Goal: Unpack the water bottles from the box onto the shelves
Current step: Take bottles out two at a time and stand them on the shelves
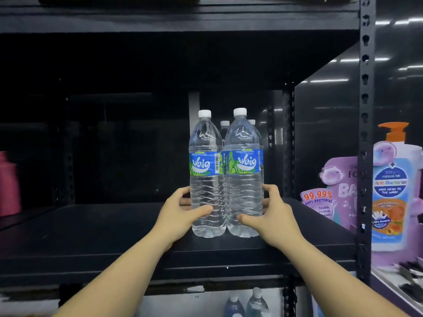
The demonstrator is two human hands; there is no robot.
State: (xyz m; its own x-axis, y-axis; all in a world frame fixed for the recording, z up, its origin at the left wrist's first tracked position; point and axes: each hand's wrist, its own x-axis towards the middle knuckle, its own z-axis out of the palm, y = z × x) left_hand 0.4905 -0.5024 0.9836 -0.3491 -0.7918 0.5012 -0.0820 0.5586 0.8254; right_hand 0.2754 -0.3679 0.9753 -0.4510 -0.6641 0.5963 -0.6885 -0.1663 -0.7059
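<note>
- Curling round the lower body of the left front bottle (pixel 207 179), the fingers (pixel 185 203) of the left hand (pixel 180 216) wrap behind it while the thumb lies across its near face.
- The fingers (pixel 269 191) of the right hand (pixel 272 217) grip the right front bottle (pixel 243 177) in the same manner, thumb on the near face, fingers curled round the far side.
- Both front bottles stand upright and touch each other side by side; each carries a white cap and a blue-and-green label reading "Waig".
- Their bases meet the black shelf (pixel 103 225), near its front edge and towards its right end; whether they rest fully on it cannot be told.
- Two rear bottles (pixel 225 128) stand just behind the front pair on the same shelf; only their white caps and shoulders show.
- Both forearms reach up from the lower edge of the view and converge on the bottle pair.
- A perforated black upright (pixel 365 110) bounds the shelf bay on the right.
- Beyond the upright stands a pump bottle (pixel 393 186) with an orange pump head and an "Anti-Bacterial" label, next to a purple display card (pixel 332 193) printed "99.99% ANTI-BACTERIAL".
- A pink container (pixel 8 188) shows at the far left edge, partly cut off.
- Below the shelf, the tops of lower bottles (pixel 247 303) are visible, blurred.
</note>
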